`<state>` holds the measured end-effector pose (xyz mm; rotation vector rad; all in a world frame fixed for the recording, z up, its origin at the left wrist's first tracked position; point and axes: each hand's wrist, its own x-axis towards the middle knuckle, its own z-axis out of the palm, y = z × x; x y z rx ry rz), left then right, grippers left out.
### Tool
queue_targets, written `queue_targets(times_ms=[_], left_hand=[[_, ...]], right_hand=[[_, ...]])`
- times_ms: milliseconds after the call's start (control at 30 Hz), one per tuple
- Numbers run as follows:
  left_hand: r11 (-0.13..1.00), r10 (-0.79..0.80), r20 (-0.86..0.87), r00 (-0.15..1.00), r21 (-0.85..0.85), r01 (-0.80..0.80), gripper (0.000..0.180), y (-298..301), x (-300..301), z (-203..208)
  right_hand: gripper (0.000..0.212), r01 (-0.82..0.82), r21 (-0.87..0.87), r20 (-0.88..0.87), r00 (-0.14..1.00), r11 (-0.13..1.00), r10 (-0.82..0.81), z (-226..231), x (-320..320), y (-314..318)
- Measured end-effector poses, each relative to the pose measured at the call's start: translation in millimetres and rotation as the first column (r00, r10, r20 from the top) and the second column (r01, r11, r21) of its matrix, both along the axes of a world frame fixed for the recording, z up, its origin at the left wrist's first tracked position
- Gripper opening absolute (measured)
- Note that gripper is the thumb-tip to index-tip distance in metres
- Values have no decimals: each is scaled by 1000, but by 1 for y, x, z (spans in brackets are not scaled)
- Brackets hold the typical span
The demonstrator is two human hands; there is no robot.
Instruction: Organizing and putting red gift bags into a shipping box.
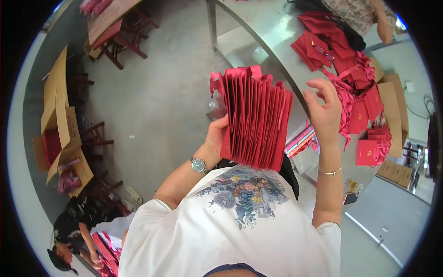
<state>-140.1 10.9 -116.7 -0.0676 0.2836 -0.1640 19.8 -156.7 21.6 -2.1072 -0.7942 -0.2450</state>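
A thick stack of red gift bags [258, 120] stands on edge in front of my chest, its folded edges fanned and pink ribbon loops at the top. My left hand [217, 138] is closed on the stack's left side; most of its fingers are hidden behind the bags. To the right of the stack, apart from it, my right hand [324, 108] is raised with fingers bent and parted, holding nothing. Beyond that hand, a pile of red bags [339, 51] with tangled pink ribbons [344, 97] lies on the metal table [272, 27].
An open cardboard box [392, 101] stands behind the ribbon pile. At left are another open carton [62, 124] and red stools [115, 44]. A seated person [76, 226] handles red bags at lower left; another person's arm [383, 23] shows at upper right. A phone [350, 198] lies at right.
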Motion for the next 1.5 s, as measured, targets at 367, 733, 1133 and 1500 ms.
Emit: queue_targets(times_ms=[367,733,1133,1500], left_hand=[[956,263,17,965,132,-263,55,-10,-7,13],[918,352,-19,936,202,-341,55,-20,-16,14],[921,363,-46,931,173,-350,57,-16,-18,10],[926,358,-53,932,151,-347,55,-14,-19,7]], right_hand=[[46,-469,143,-58,875,871,481,-15,-56,10],[42,-416,183,-51,901,891,431,-22,-68,17],[25,-448,174,-37,887,877,460,-23,-74,24],[30,-318,115,-20,947,941,322,-21,-86,37]])
